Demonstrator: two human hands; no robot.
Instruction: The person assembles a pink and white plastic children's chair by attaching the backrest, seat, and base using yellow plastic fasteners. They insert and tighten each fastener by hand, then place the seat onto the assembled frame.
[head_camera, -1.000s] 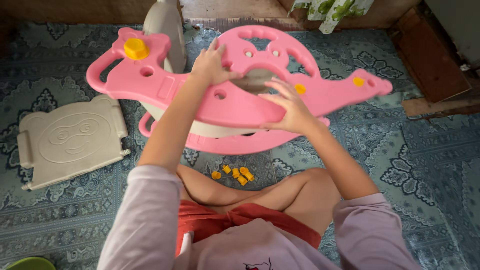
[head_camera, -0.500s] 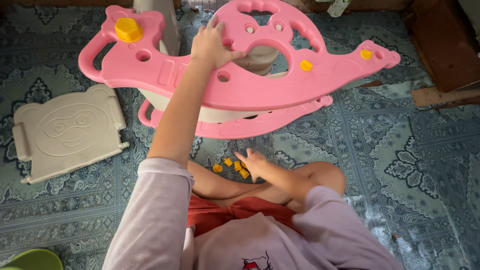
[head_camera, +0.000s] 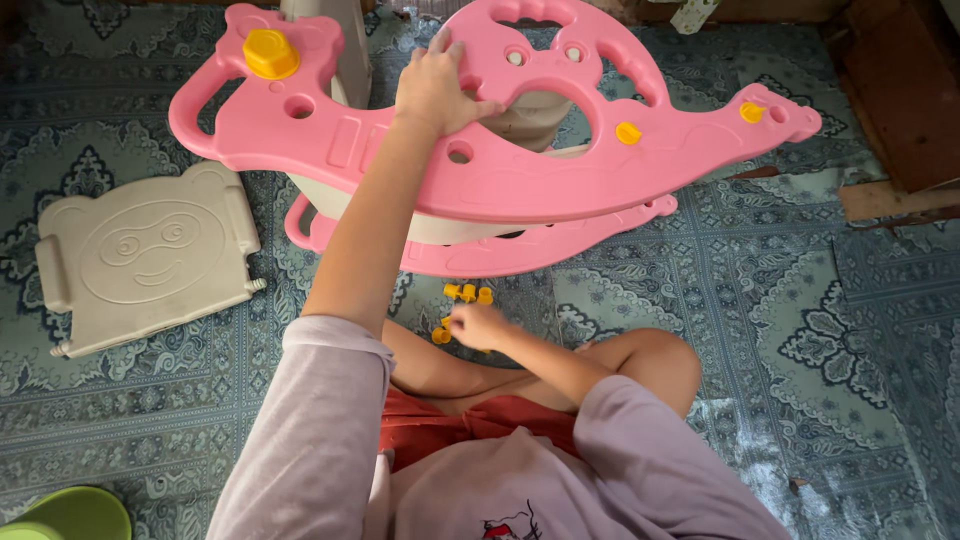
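Right hand (head_camera: 478, 325) now down at yellow pegs (head_camera: 468, 293), grip unclear, left hand (head_camera: 432, 88) clasping pink rocker (head_camera: 520, 180)

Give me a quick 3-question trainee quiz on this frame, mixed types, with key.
1. True or false: the left hand rests on the pink rocker panel.
2. What is the right hand nearest to? A) the beige panel B) the small yellow pieces on the patterned floor mat C) the green object
3. Fill in: a large yellow cap sits near the panel's ____ end in the picture.

Key: 1 true; 2 B; 3 left
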